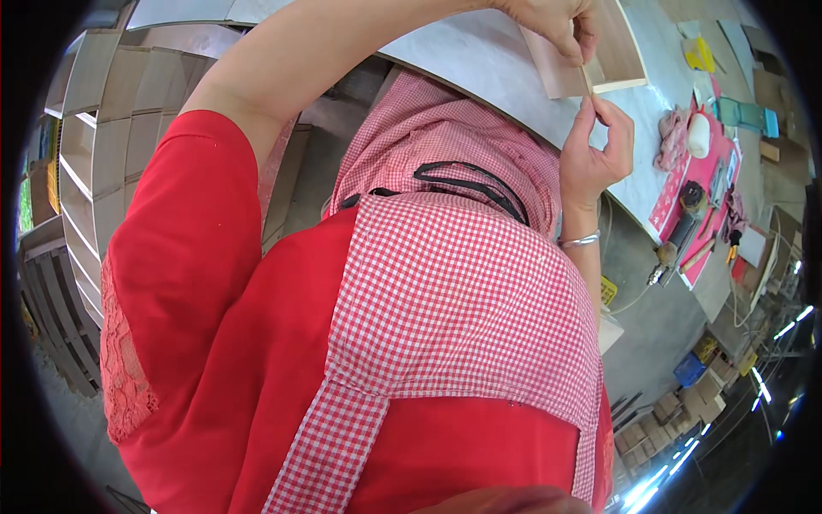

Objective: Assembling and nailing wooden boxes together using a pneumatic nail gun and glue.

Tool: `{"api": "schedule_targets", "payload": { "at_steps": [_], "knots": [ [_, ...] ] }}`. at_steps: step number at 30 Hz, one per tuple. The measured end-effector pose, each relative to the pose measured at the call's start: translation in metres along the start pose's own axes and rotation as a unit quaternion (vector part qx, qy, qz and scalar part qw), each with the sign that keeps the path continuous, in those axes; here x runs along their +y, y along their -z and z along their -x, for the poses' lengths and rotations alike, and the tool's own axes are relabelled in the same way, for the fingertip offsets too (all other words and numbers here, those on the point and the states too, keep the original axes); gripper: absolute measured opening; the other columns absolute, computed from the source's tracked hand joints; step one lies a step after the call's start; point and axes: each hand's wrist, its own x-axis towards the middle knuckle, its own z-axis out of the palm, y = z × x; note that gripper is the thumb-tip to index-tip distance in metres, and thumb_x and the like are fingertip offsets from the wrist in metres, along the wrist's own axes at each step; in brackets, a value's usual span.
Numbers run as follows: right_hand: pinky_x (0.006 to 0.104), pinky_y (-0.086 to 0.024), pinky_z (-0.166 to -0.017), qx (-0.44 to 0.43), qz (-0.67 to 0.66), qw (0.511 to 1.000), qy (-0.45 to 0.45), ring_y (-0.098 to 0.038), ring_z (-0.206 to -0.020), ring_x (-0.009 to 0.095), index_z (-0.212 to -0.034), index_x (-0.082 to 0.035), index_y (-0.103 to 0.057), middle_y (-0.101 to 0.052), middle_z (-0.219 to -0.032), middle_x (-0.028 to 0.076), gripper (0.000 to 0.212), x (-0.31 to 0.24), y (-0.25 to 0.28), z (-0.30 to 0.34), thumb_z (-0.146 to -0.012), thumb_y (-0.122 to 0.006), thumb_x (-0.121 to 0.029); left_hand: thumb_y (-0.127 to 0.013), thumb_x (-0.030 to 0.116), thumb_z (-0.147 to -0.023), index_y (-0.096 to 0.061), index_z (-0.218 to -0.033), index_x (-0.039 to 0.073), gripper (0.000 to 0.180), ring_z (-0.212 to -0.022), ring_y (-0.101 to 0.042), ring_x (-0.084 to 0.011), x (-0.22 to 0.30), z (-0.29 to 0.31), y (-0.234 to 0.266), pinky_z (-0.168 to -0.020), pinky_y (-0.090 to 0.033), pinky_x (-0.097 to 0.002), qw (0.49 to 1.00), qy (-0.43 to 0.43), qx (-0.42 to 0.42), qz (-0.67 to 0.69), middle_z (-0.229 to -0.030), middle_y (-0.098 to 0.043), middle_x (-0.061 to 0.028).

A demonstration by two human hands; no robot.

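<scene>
An open, pale wooden box [618, 56] rests on the light tabletop at the upper right. My left hand [555, 24] reaches across from the left, with thumb and fingers pinched at the near edge of the box. Just below it, my right hand [602, 152], with a silver bangle at its wrist, pinches the lower end of a thin strip of wood [586, 79]. The strip runs between the fingertips of both hands, against the box edge. I cannot tell whether it is loose or part of the box.
Right of the box, a red patterned cloth [672, 214] bears a white roll [698, 135], a crumpled pink cloth [674, 141] and several tools. A yellow container [699, 54] and a teal container [743, 116] stand farther off. Wooden boxes [116, 86] are stacked at the left.
</scene>
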Motion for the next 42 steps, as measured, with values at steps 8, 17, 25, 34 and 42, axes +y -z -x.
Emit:
{"api": "schedule_targets", "payload": {
  "at_steps": [8,17,25,34,42],
  "knots": [
    [0.0307,-0.052,-0.070,-0.006,0.008,1.000,-0.008,-0.065,-0.077,0.023,-0.092,0.001,-0.068,-0.068,-0.087,0.011,0.011,-0.002,0.001,-0.002,-0.083,-0.071,0.004,-0.071,0.013,-0.077,-0.074,-0.090,0.002,0.017,-0.068,-0.065,-0.0127,-0.007,-0.005,0.001,-0.062,-0.052,-0.0271,1.000,-0.014,-0.020,0.015,-0.078,-0.071,-0.0066],
    [0.0276,-0.050,-0.069,-0.005,-0.012,0.999,-0.042,-0.062,-0.074,0.016,-0.093,0.002,-0.068,-0.068,-0.085,0.009,0.006,-0.007,0.002,-0.002,-0.089,-0.070,-0.003,-0.069,0.013,-0.083,-0.074,-0.089,0.001,0.014,-0.069,-0.064,-0.0134,-0.006,-0.002,-0.002,-0.066,-0.051,-0.0272,1.000,-0.001,0.007,-0.015,-0.079,-0.070,-0.0061],
    [0.0298,-0.051,-0.066,-0.006,-0.014,0.999,-0.051,-0.064,-0.072,0.020,-0.092,0.001,-0.066,-0.067,-0.085,0.011,0.007,-0.008,0.001,-0.001,-0.087,-0.070,0.000,-0.070,0.009,-0.074,-0.072,-0.081,-0.001,0.013,-0.065,-0.062,-0.0146,0.042,0.018,0.023,-0.062,-0.049,-0.0306,0.999,-0.017,-0.003,-0.028,-0.069,-0.068,-0.0088],
    [0.0295,-0.051,-0.066,-0.006,-0.027,0.997,-0.074,-0.064,-0.071,0.020,-0.093,0.001,-0.066,-0.067,-0.085,0.011,0.007,-0.010,0.001,0.002,-0.087,-0.070,-0.001,-0.069,0.012,-0.074,-0.071,-0.080,-0.002,0.015,-0.066,-0.063,-0.0162,0.043,0.018,0.022,-0.063,-0.050,-0.0315,0.999,-0.027,0.003,-0.040,-0.068,-0.068,-0.0104],
    [0.0250,-0.049,-0.068,0.006,-0.046,0.994,-0.094,-0.060,-0.071,0.011,-0.093,0.002,-0.067,-0.067,-0.080,0.006,0.008,-0.008,-0.003,0.006,-0.092,-0.069,-0.006,-0.070,0.013,-0.075,-0.071,-0.082,-0.003,0.017,-0.067,-0.064,-0.0173,0.044,0.019,0.021,-0.064,-0.051,-0.0317,0.999,-0.030,0.015,-0.043,-0.072,-0.069,-0.0115]
  ]
}}
